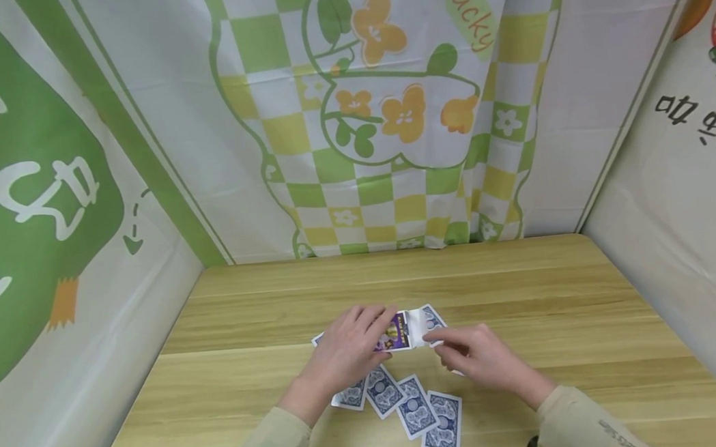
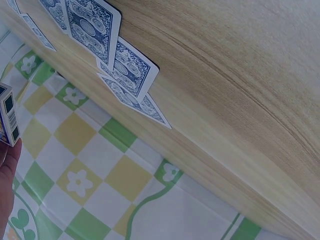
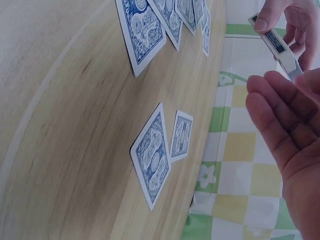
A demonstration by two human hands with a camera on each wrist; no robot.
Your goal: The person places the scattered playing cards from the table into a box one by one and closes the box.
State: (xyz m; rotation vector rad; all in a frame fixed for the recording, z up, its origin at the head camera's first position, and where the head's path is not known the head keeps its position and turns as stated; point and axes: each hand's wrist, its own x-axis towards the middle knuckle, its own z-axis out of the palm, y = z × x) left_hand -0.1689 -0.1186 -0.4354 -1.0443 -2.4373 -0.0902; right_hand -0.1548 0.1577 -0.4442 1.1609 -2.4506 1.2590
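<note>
My left hand (image 1: 350, 347) grips a small purple-and-white playing-card box (image 1: 395, 332) over the table, fingers over its top and thumb along its near side. A white flap (image 1: 417, 328) stands out from the box's right end. My right hand (image 1: 486, 356) reaches in from the right, its index fingertip at that flap. In the right wrist view its other fingers (image 3: 280, 120) are loosely extended, with the narrow side of the box (image 3: 270, 41) beyond them. Blue-backed cards (image 1: 415, 406) lie face down below the hands. Another card (image 1: 430, 320) shows just behind the flap.
Several cards overlap in a slanting row toward the table's near side; a card corner (image 1: 317, 339) peeks out left of my left hand. The wooden table (image 1: 251, 394) meets a patterned cloth (image 1: 382, 208) at the back. Printed cloth walls (image 1: 169, 262) stand on both sides.
</note>
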